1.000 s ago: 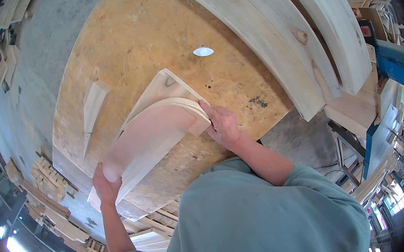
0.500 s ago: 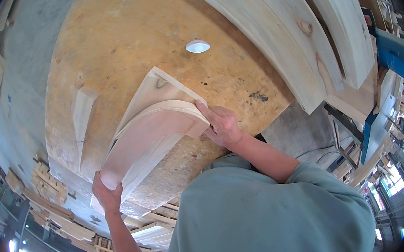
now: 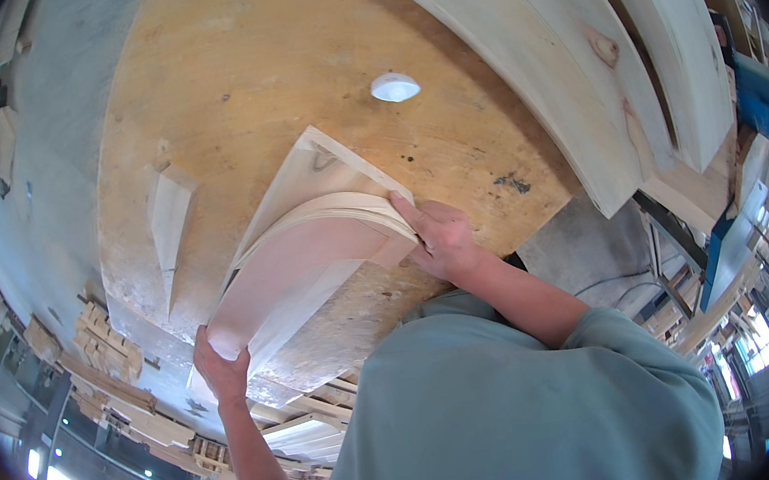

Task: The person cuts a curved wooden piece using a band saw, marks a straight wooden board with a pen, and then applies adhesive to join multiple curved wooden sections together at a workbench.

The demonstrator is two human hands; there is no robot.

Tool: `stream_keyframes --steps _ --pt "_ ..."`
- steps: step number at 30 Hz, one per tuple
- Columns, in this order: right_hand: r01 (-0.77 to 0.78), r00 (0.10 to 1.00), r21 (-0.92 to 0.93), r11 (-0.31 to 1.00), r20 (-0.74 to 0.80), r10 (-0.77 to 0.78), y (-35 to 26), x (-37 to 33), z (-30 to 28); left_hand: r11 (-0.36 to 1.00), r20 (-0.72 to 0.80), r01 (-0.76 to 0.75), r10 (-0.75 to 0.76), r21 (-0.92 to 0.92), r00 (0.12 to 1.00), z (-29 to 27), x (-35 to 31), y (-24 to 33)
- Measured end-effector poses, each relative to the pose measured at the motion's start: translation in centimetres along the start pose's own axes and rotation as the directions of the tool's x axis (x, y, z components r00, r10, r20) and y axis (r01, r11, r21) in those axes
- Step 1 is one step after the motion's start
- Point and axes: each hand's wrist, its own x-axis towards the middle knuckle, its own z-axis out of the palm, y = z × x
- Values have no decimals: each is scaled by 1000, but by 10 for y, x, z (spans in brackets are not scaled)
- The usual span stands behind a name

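A curved, pinkish wooden piece (image 3: pixel 297 264) with a pale layered edge arches over a flat pale board (image 3: pixel 315 167) on the workbench. My left hand (image 3: pixel 221 365) is closed round the near-left end of the curved piece, thumb on its inner side. At the other end, my right hand (image 3: pixel 446 238) grips the curved piece by its corner, close to the board's right corner. Its thumb lies along the top edge, and the fingers beneath are partly hidden.
The worn yellow-brown workbench (image 3: pixel 231 58) carries a small wooden wedge (image 3: pixel 174 221) at left and a white oval object (image 3: pixel 396 87) farther back. Large curved wooden planks (image 3: pixel 554 59) stand at right beside blue metal equipment (image 3: pixel 762 97). Stacked timber (image 3: pixel 102 338) lies at lower left.
The whole view has shifted slightly, so everything sits a little farther right. Both hands keep their hold on the curved piece, whose arch looks tilted slightly differently.
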Motion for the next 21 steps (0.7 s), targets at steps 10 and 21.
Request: stream_keyframes --steps 10,21 --pt "10 1000 0 1000 -21 -10 2 -2 5 1000 24 6 -6 14 1000 -2 -1 0" --pt "17 999 1 1000 -31 -17 0 -1 4 862 -217 -499 473 -86 854 -52 78 92"
